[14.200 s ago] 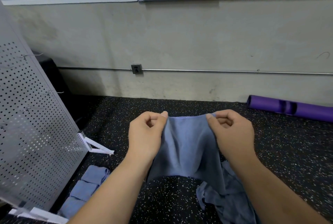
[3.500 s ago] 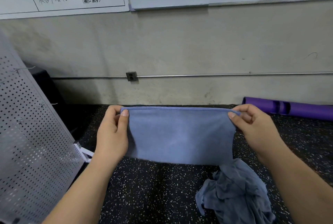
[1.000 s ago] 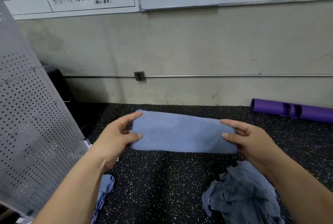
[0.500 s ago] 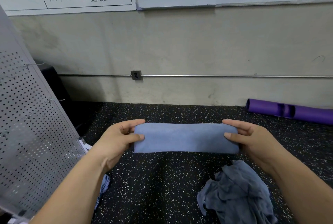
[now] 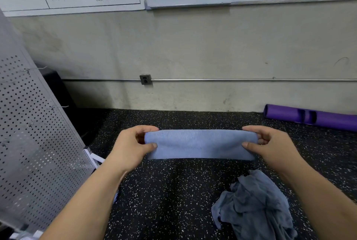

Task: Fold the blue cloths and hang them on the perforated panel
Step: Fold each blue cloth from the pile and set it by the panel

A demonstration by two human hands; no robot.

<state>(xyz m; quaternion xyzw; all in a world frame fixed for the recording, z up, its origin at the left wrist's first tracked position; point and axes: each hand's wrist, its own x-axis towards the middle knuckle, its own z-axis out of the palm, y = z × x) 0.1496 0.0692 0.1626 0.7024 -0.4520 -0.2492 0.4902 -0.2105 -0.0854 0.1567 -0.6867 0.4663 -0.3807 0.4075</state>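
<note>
A blue cloth (image 5: 201,144), folded into a long narrow band, is held level in the air above the speckled floor. My left hand (image 5: 131,147) pinches its left end between thumb and fingers. My right hand (image 5: 270,147) pinches its right end the same way. A crumpled pile of blue cloths (image 5: 255,207) lies on the floor at the lower right. The grey perforated panel (image 5: 31,143) leans at the left, with thin wire hooks (image 5: 56,106) sticking out of it.
The black speckled floor (image 5: 173,201) runs to a concrete wall. A purple roll (image 5: 313,117) lies by the wall at the right. A dark box (image 5: 58,89) stands behind the panel. The panel's white foot (image 5: 94,157) juts out near my left wrist.
The cloth has gone from a spread sheet to a narrow folded band. In the last second the band got slimmer and my hands closed tighter on its ends.
</note>
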